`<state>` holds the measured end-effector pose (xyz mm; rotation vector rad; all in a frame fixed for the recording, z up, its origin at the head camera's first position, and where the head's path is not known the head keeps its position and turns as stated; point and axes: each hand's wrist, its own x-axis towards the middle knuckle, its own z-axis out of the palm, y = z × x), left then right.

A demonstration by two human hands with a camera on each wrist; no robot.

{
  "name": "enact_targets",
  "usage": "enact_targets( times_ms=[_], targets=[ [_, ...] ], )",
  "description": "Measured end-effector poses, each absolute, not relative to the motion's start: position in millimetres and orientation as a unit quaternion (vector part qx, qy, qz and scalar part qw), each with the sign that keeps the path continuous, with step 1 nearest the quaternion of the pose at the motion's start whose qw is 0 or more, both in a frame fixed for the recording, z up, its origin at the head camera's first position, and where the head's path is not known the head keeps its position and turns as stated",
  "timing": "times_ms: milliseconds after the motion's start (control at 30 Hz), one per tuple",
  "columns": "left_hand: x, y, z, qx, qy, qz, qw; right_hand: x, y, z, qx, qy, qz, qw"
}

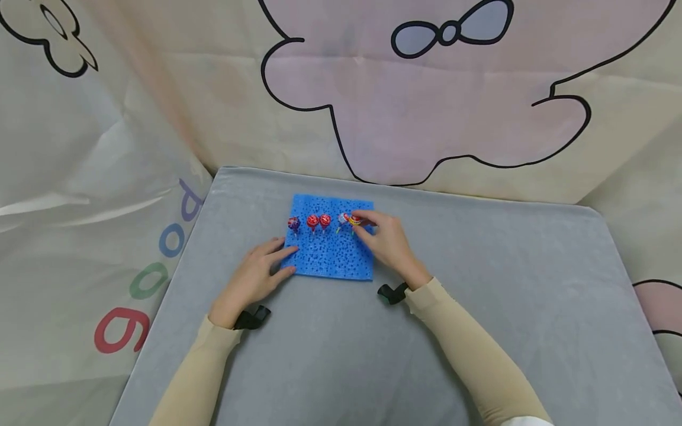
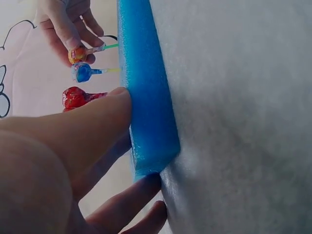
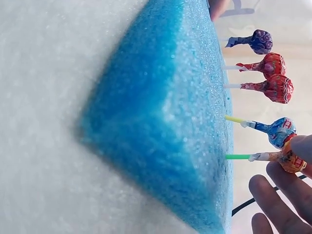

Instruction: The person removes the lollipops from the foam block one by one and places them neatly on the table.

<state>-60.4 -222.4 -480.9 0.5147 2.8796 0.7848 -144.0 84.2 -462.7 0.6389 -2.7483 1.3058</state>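
Note:
A blue foam block [image 1: 330, 260] with a pitted top lies on the table, and several wrapped lollipops stand in it by their sticks, in a row. My right hand [image 1: 391, 239] pinches the candy head of an orange-wrapped lollipop [image 3: 291, 160] at the right end; its green stick meets the foam. Just left of it is a blue-wrapped lollipop [image 3: 282, 132] on a yellow stick. Two red lollipops [image 1: 325, 220] stand close together, and a purple lollipop [image 1: 293, 223] is at the left end. My left hand [image 1: 253, 272] rests against the block's left edge, fingers extended.
The table has a grey cloth [image 1: 479, 331] over it. A cartoon-printed curtain [image 1: 426, 118] hangs right behind the table and another printed sheet [image 1: 80, 207] along its left side. Each wrist wears a black strap mount [image 1: 392, 294].

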Motion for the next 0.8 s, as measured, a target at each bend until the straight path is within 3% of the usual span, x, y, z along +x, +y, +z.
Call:
enact_targets(
  times_ms=[800],
  targets=[
    [-60.8, -221.8, -480.6, 0.164, 0.949, 0.263, 0.061, -147.6, 89.5, -458.7, 0.211, -0.862, 0.459, 0.04]
  ],
)
